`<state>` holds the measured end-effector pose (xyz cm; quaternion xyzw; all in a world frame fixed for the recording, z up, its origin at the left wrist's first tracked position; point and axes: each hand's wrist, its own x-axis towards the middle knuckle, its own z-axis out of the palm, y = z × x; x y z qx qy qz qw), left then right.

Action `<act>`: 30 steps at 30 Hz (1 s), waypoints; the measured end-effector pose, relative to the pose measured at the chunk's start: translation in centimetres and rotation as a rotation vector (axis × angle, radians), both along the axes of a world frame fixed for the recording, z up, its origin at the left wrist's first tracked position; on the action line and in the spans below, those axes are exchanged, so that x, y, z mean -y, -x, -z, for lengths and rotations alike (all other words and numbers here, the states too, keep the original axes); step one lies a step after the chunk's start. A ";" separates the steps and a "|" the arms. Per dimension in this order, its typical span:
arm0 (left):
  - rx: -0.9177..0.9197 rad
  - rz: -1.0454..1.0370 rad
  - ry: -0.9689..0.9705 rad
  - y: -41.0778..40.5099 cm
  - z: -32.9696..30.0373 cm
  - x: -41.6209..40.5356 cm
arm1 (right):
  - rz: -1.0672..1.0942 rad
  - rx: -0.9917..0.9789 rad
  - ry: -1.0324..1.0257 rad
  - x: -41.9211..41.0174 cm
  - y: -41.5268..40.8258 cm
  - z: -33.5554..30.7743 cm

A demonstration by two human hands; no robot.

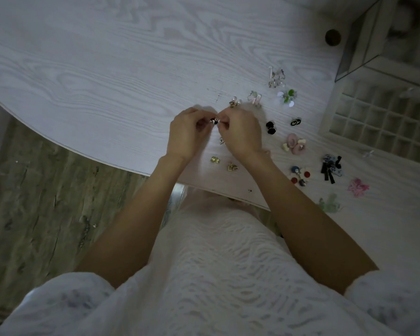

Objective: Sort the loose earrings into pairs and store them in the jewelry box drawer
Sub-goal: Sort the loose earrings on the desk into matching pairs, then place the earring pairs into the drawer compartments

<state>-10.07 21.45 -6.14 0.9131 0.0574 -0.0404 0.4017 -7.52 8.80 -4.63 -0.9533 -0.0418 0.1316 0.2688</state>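
Note:
My left hand and my right hand meet above the white table, and between their fingertips they pinch small dark earrings. Several loose earrings lie to the right: round black ones, a black oval pair, pink fuzzy ones, green-and-white ones, gold ones, black bow ones. The open jewelry box drawer, split into many small square compartments, sits at the right.
The jewelry box body stands behind the drawer at the top right. A small dark round object lies by it. The table's curved front edge runs past my forearms; wooden floor shows at the left.

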 end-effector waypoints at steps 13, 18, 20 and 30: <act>-0.050 -0.029 0.032 0.2 -1.1 0.5 | -0.026 0.068 0.098 0.3 0.4 -0.5; 0.001 -0.007 0.016 1.2 -1.8 0.4 | -0.161 0.149 0.004 2.5 1.0 -1.6; 0.073 0.019 0.027 1.8 -2.6 1.1 | -0.204 0.187 -0.006 4.2 1.7 -2.3; 0.069 0.378 0.145 3.4 -5.4 12.5 | 0.074 0.080 0.036 18.1 8.6 -4.0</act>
